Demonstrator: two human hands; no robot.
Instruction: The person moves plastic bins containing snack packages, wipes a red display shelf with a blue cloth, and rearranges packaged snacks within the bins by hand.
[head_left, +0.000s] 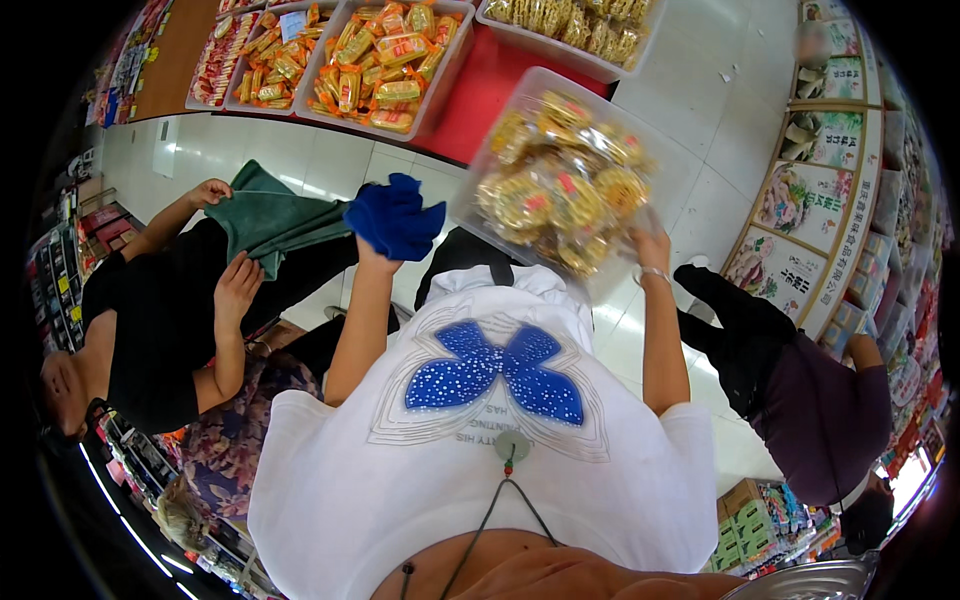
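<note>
My left hand [374, 258] is closed around a crumpled blue cloth [396, 216], held up in front of me at the left. With its fingers on the near right side, my right hand [652, 250] grips a clear plastic bin [475, 205]. The bin is tilted and somewhat blurred. Inside it lie several round, golden snacks [580, 203] in clear wrappers with small red labels. Part of the bin sits over the edge of a red surface [482, 95]. Beside my left hand, a person in black holds a green cloth [275, 215] in both hands.
Bins of orange-and-gold wrapped snacks [385, 65] stand on the far table, with another bin of twisted snacks [570, 30] to their right. A person in a dark purple top [825, 420] is at the right, by shelving with picture panels [800, 205]. Pale tiles [690, 125] cover the floor.
</note>
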